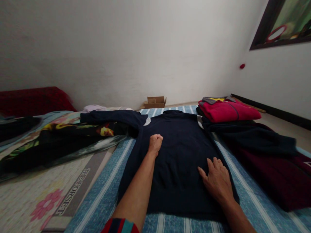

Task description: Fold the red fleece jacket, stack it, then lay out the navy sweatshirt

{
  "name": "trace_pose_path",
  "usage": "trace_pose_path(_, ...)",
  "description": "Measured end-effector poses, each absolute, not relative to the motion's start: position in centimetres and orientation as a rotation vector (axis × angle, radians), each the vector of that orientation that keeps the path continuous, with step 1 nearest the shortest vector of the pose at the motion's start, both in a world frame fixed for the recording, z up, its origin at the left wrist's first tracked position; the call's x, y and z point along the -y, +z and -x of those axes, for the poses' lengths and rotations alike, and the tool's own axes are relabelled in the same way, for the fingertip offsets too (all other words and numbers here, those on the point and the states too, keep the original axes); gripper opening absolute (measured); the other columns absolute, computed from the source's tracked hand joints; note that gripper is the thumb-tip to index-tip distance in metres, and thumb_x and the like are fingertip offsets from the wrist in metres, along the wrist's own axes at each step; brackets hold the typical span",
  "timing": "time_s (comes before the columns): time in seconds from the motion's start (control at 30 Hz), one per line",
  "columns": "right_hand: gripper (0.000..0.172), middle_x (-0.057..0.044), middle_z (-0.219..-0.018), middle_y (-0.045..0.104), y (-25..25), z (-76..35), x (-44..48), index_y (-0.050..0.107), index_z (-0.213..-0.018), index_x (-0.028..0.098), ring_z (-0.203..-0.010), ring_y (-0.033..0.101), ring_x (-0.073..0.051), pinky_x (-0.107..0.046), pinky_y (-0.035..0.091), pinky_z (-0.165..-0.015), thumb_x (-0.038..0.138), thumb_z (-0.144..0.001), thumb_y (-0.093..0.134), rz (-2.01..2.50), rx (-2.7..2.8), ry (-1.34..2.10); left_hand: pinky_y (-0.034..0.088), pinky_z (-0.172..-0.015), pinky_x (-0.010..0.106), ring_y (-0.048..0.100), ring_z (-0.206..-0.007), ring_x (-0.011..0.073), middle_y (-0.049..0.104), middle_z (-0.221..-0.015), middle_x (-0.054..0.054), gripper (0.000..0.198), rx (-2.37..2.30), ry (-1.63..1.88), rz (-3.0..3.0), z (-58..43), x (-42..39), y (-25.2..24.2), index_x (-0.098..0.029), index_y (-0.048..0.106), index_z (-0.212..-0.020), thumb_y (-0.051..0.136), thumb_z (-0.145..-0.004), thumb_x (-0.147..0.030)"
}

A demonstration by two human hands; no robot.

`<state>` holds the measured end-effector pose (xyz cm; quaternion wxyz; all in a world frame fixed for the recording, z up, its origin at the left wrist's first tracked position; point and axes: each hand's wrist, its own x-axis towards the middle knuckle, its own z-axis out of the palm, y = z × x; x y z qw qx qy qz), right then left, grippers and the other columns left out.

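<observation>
A dark navy long-sleeved sweater (179, 161) lies spread on the bed with its collar away from me and its sleeves stretched out to both sides. White patches show near its shoulders. My left hand (155, 144) is closed in a fist over the left part of the chest, and no cloth is seen bunched in it. Fingers spread, my right hand (217, 178) lies flat on the lower right of the sweater.
Blue striped bedding (107, 184) lies beneath. At right are folded pink clothing (228, 110) in a stack and a maroon garment (274, 178). Black patterned clothing (73, 139) lies left on a floral mat (26, 194). A small cardboard box (155, 103) stands by the wall.
</observation>
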<state>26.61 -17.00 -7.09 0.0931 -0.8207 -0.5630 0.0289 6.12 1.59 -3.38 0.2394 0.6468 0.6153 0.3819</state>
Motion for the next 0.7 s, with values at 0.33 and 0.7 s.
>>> trace_pose_path(0.33,0.062,-0.021,-0.139,0.036,-6.6,-26.3,17.0,0.043,-0.131,0.008,-0.132,0.025,-0.034,-0.044,0.023,-0.102,0.049,-0.086,0.036,2.429,1.68,0.087,0.041,-0.088,0.031,0.058,-0.097,0.0193,0.064,-0.107,0.007,0.013,-1.098,0.809,-1.838,-7.9,8.5,2.0,-0.017,0.053,-0.062,0.047,-0.073,-0.02)
trace_pose_path(0.7,0.062,-0.022,-0.14,0.034,-6.3,-26.2,17.0,0.043,-0.133,0.008,-0.133,0.023,-0.033,-0.044,0.021,-0.103,0.048,-0.086,0.036,2.427,1.665,0.13,0.043,-0.075,0.02,0.055,-0.069,0.0108,0.059,-0.068,-0.002,0.028,-0.15,-0.073,-2.379,-9.1,19.2,-3.3,-0.019,0.035,-0.057,0.052,-0.078,-0.016)
